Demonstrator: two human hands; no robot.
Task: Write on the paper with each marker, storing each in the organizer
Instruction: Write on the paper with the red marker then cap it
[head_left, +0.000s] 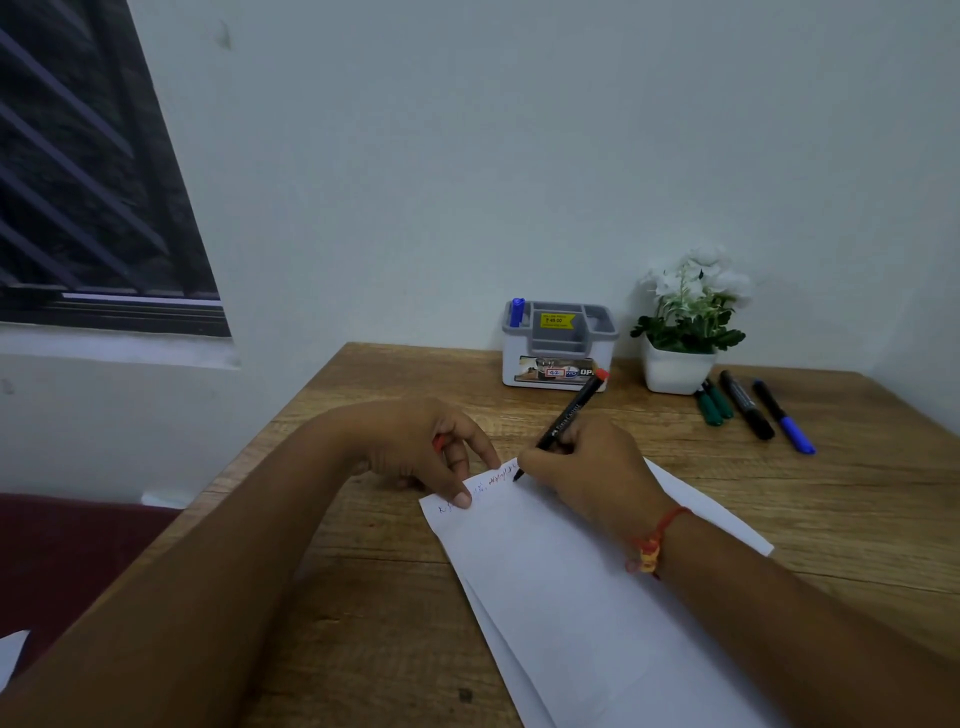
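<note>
A white sheet of paper (561, 582) lies on the wooden table, with blue and red scribbles near its top edge. My right hand (587, 467) grips a black marker with a red end (571, 410), its tip touching the paper. My left hand (431, 447) presses the paper's top left corner with fingertips and has a small red piece, perhaps the cap, tucked in the palm. The white and grey organizer (558, 345) stands at the back with a blue marker (517, 312) upright in its left slot. Green (714, 402), black (745, 405) and blue (784, 418) markers lie at right.
A white pot of white flowers (685, 322) stands right of the organizer, against the wall. The table's left edge runs diagonally beside a dark red surface (67, 561). A barred window (78, 171) is at upper left.
</note>
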